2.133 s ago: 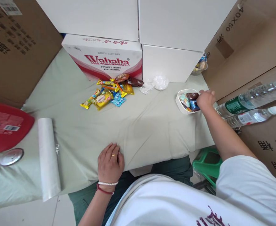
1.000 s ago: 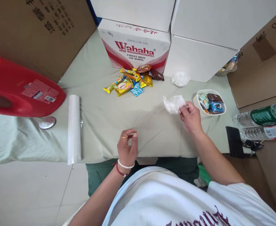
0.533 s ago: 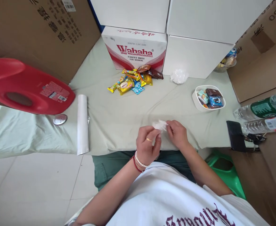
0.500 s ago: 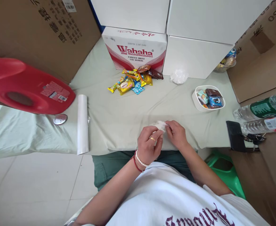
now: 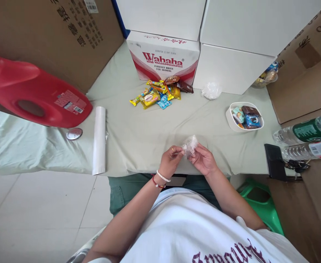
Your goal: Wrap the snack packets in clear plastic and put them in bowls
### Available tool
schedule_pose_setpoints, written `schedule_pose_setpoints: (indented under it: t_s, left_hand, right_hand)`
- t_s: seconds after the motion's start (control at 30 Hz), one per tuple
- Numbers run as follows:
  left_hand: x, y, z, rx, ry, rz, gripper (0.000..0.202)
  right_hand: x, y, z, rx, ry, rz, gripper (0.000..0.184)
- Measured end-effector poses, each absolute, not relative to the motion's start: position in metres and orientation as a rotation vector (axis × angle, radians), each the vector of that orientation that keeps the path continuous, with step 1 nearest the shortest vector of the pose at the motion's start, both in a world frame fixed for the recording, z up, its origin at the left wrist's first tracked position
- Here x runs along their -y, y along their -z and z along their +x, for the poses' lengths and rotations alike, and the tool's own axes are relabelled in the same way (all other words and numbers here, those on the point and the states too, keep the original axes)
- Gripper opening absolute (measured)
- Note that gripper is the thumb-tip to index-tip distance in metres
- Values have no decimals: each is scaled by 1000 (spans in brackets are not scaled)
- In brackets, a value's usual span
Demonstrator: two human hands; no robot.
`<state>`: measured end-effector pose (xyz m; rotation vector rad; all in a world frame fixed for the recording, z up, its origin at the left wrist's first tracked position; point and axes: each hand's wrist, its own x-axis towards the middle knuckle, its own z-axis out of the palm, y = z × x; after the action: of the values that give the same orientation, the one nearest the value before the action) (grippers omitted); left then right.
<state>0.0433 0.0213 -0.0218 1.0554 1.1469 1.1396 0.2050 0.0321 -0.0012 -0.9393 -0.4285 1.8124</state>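
Observation:
Near the table's front edge, both hands hold one crumpled piece of clear plastic film (image 5: 190,145). My left hand (image 5: 172,159) pinches its left side between thumb and fingertips. On the other side, my right hand (image 5: 205,159) grips the film with the palm turned partly up. Farther back lies a similar clear plastic bundle (image 5: 211,90), against a white box. To the right of my hands stands a white oval container (image 5: 231,123) with several wrapped snacks in it. A pile of wrapped snacks (image 5: 151,98) lies in front of the Wahaha carton (image 5: 163,60).
A white roll (image 5: 99,140), a round lid-like disc (image 5: 74,134) and a big red jug (image 5: 48,95) are on the left. Two plastic bottles (image 5: 304,130), a black phone-like object (image 5: 275,160) and keys (image 5: 297,165) lie at right. Boxes wall the back.
My hands have turned and drawn slightly apart, so the film between them shows larger and more spread. My right palm has rolled upward. The view has shifted a little.

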Motion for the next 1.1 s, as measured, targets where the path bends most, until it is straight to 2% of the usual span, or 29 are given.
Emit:
schedule_pose_setpoints:
  t_s: [0.2,0.4,0.57,0.67,0.77,0.83,0.9,1.1]
  left_hand:
    - [-33,28,9,-1178,-1343,514,45]
    - [-43,31,-19,-1149,-1434,398,51]
    - [-43,30,-14,-1132,-1403,409,51]
    - [-41,27,-10,-1129,-1382,457,51]
    - [-38,20,-8,-1119,-1357,551,50]
    - [-36,15,-9,-1108,-1320,627,50]
    - [-34,11,-12,-1100,-1274,699,50]
    - [-35,5,-31,-1084,-1184,886,44]
  right_hand:
    - [-38,7,224,502,-1616,-1127,34]
    - [-33,23,246,913,-1320,-1482,34]
    - [-26,11,247,1478,-557,-1644,26]
    - [-28,-8,232,1661,-334,-1500,21]
    - [-40,-18,209,1881,-348,-1357,25]
    - [-52,-19,197,2008,-458,-1272,27]
    - [-65,-17,191,2057,-622,-1184,21]
    - [-86,-25,208,1676,-1256,-1157,37]
